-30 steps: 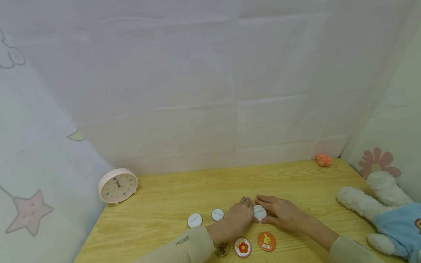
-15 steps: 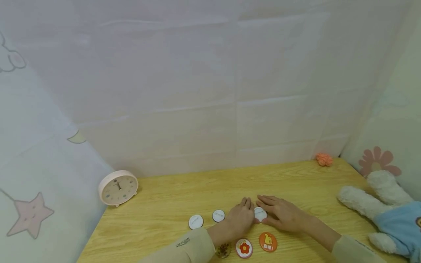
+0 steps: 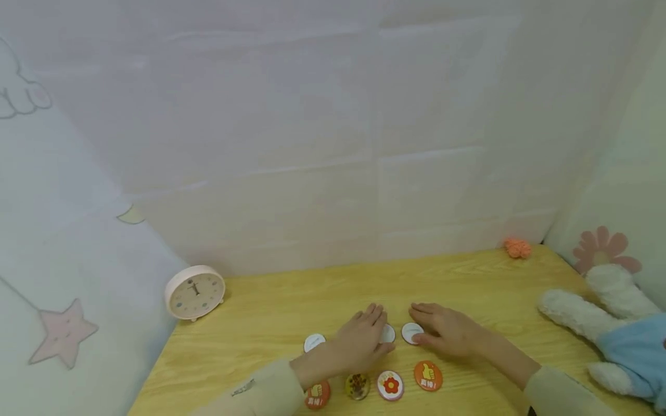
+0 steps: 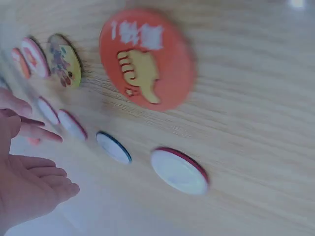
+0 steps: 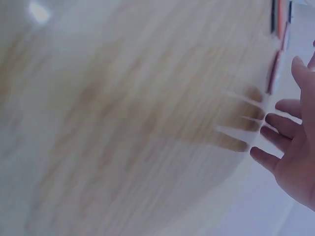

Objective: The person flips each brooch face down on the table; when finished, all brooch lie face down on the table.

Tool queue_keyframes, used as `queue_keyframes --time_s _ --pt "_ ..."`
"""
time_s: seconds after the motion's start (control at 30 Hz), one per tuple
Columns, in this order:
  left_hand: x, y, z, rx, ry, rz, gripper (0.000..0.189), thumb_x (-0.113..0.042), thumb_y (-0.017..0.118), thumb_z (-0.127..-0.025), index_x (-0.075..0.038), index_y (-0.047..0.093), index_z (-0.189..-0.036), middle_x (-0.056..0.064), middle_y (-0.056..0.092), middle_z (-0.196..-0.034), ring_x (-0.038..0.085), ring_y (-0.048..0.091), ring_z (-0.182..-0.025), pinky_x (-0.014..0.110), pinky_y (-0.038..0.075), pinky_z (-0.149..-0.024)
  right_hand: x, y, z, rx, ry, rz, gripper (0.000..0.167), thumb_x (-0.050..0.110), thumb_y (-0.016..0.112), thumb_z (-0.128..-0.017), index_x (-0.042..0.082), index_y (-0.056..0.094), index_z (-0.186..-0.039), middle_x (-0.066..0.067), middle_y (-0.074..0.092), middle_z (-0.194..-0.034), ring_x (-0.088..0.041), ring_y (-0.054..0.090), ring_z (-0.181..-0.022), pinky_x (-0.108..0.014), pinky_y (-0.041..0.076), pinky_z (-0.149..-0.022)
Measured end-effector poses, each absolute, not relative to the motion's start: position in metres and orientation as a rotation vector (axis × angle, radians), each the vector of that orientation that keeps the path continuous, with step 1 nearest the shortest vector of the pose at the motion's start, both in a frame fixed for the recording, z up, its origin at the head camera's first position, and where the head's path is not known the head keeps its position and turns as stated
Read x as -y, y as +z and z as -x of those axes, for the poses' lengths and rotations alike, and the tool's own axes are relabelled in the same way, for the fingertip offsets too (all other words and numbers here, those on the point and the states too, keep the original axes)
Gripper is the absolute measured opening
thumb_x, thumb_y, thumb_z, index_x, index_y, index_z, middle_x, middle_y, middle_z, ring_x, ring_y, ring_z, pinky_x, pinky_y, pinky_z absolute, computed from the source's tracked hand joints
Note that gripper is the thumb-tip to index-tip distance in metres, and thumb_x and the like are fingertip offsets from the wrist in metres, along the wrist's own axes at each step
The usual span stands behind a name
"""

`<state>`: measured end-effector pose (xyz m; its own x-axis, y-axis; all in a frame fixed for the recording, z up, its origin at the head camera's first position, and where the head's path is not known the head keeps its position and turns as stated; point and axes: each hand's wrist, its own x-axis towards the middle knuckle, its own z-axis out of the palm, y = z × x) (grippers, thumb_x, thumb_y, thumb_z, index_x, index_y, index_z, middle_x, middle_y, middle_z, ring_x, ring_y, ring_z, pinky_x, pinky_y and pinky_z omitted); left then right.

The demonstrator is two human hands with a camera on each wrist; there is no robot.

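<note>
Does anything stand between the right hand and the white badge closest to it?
Nothing visible does. In the head view, the thumb of the right hand overlaps the edge of the white badge; the neighbouring badge lies to its left, partly covered by the left hand.

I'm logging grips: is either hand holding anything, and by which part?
Nothing appears held: the left hand and right hand are open near round white badges.
</note>
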<state>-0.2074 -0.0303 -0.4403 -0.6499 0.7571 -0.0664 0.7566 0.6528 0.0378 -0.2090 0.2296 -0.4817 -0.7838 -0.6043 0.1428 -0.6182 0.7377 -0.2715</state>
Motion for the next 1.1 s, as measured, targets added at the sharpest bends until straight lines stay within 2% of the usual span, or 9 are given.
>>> queue_keyframes --time_s 0.2,0.37,0.53,0.7,0.93,1.1 --pt "0.087 -0.413 0.181 -2.939 0.313 -1.191 0.059 -0.039 0.050 -0.102 0.006 0.046 -0.140 0.022 0.046 -0.143 0.035 0.042 -0.134 0.048 0.037 -0.108 -0.193 -0.445 0.194 2.814 0.548 -0.951 0.052 0.040 0.062 -0.095 0.000 0.061 -0.129 -0.017 0.058 -0.132 -0.035 0.053 -0.124 -0.051 0.046 -0.099" --pt "0.124 -0.413 0.158 -2.991 0.454 -1.097 0.059 -0.036 0.060 -0.097 0.008 0.050 -0.135 0.024 0.052 -0.136 0.039 0.049 -0.127 0.050 0.043 -0.101 -0.147 -0.424 0.175 2.717 0.562 -1.035 0.046 0.038 0.066 -0.093 0.004 0.065 -0.124 -0.010 0.065 -0.122 -0.026 0.061 -0.113 -0.042 0.053 -0.091" --pt "0.150 -0.429 0.142 -3.016 0.460 -1.035 0.071 -0.043 0.070 -0.089 0.010 0.052 -0.132 0.027 0.055 -0.132 0.041 0.054 -0.121 0.051 0.049 -0.094 -0.112 -0.433 0.165 2.672 0.498 -1.201 0.043 0.038 0.069 -0.091 0.006 0.067 -0.120 -0.003 0.067 -0.113 -0.016 0.065 -0.101 -0.031 0.056 -0.082" --pt "0.168 -0.446 0.133 -3.021 0.399 -0.968 0.083 -0.059 0.063 -0.087 0.009 0.052 -0.133 0.025 0.056 -0.132 0.040 0.055 -0.120 0.051 0.049 -0.093 -0.092 -0.447 0.165 2.643 0.495 -1.295 0.038 0.037 0.071 -0.089 0.009 0.067 -0.115 0.003 0.066 -0.103 -0.003 0.061 -0.088 -0.020 0.053 -0.073" --pt "0.180 -0.463 0.132 -2.951 0.451 -0.877 0.086 -0.058 0.067 -0.084 0.009 0.049 -0.134 0.027 0.050 -0.137 0.042 0.048 -0.126 0.054 0.045 -0.098 -0.069 -0.459 0.163 2.630 0.393 -1.360 0.041 0.036 0.072 -0.089 0.008 0.067 -0.119 -0.002 0.067 -0.117 -0.013 0.062 -0.108 -0.027 0.052 -0.090" --pt "0.181 -0.472 0.131 -2.861 0.484 -0.817 0.091 -0.058 0.066 -0.083 0.014 0.045 -0.135 0.031 0.045 -0.140 0.047 0.043 -0.129 0.056 0.043 -0.097 -0.060 -0.465 0.159 2.638 0.382 -1.389 0.033 0.035 0.075 -0.085 0.015 0.069 -0.110 0.009 0.067 -0.104 -0.004 0.060 -0.093 -0.021 0.051 -0.080"
